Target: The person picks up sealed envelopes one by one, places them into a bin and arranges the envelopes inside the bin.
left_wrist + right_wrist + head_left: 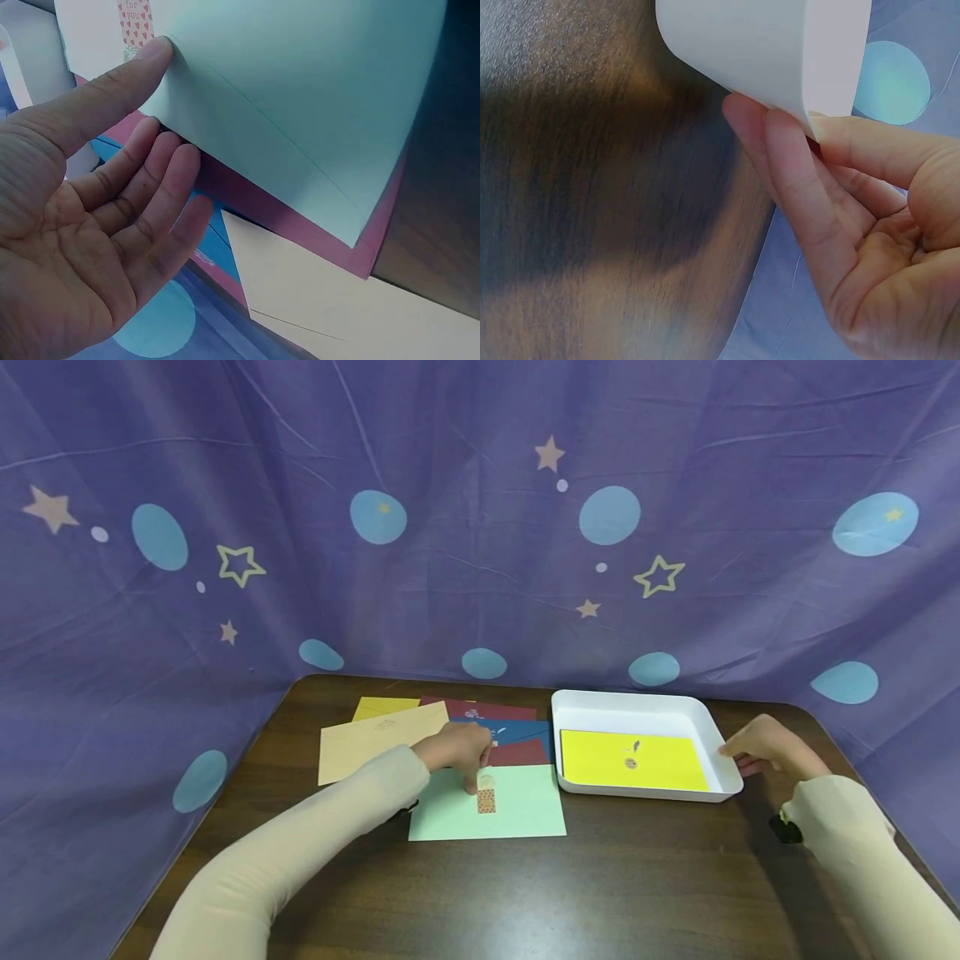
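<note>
My left hand (463, 748) pinches the far edge of a mint green envelope (525, 810), thumb on top beside a small patterned "for you" sticker (136, 22). In the left wrist view the other fingertips (184, 161) are at the edge, partly beneath the paper. On the right, my right hand (772, 745) grips the right end of a white tray (622, 710), the thumb at the rim and fingers against the outer wall in the right wrist view. Inside the tray lies a bright yellow envelope (675, 764) with a round seal.
Behind the mint envelope, several envelopes overlap: a cream one (360, 747), a dark red one (517, 753), a blue one (525, 731) and a golden yellow one (382, 706). All rest on a dark wooden table (600, 885). A purple patterned curtain (480, 585) hangs beyond the table's back edge.
</note>
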Tool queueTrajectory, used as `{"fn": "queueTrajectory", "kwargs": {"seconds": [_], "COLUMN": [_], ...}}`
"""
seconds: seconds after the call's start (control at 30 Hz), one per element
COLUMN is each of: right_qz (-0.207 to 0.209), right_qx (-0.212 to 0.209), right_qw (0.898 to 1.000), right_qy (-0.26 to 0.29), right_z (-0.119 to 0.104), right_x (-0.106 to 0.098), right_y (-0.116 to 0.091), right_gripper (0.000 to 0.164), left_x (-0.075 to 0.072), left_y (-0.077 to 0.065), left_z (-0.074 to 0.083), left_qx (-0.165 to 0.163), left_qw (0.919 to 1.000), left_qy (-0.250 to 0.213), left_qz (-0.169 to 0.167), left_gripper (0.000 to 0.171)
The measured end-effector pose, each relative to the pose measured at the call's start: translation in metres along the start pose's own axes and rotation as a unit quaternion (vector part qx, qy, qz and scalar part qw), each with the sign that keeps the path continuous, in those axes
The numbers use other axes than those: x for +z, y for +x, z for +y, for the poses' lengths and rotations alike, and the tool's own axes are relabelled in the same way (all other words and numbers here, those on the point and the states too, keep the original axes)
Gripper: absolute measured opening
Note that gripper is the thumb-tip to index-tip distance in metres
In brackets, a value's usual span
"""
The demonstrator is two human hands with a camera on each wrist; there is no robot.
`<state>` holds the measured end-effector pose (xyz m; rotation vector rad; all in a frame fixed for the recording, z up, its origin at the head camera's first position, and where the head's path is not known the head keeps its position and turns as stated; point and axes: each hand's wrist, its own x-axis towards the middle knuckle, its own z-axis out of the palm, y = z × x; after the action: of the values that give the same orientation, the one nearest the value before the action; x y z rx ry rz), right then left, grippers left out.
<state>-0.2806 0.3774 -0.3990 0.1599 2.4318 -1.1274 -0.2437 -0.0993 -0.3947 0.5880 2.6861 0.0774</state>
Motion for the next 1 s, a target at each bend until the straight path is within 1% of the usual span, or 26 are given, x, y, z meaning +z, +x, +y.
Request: {"fn": "queueTrajectory", "kwargs": {"seconds": [0.2, 0.33, 0.47, 0.63, 0.83, 1.0], "right_qz": [-0.001, 0.0, 0.001, 0.0, 0.001, 0.001], "right_qx": [0.008, 0.007, 0.002, 0.006, 0.009, 0.013], "right_qw": [1.0, 1.0, 1.0, 1.0, 1.0, 1.0], "right_qy": [0.003, 0.003, 0.004, 0.002, -0.002, -0.003], "right_z": [-0.001, -0.001, 0.0, -0.001, -0.002, 0.0], "right_x": [0.0, 0.0, 0.0, 0.001, 0.0, -0.001], "right_y": [0.0, 0.001, 0.001, 0.0, 0.002, 0.003], "right_gripper": [0.033, 0.032, 0.031, 0.029, 0.034, 0.033], "left_x": [0.0, 0.0, -0.001, -0.001, -0.001, -0.002], "left_y": [0.003, 0.006, 0.008, 0.009, 0.011, 0.014], "left_z": [-0.003, -0.004, -0.004, -0.003, -0.004, -0.006], "left_qx": [0.001, -0.003, -0.009, -0.013, -0.017, -0.016], "left_qw": [0.9999, 0.9999, 0.9998, 0.9996, 0.9993, 0.9992], "left_qy": [-0.01, -0.006, 0.003, 0.011, 0.014, 0.012], "left_qz": [-0.007, -0.012, -0.018, -0.021, -0.028, -0.036], "left_gripper": [0.033, 0.033, 0.033, 0.035, 0.041, 0.04]}}
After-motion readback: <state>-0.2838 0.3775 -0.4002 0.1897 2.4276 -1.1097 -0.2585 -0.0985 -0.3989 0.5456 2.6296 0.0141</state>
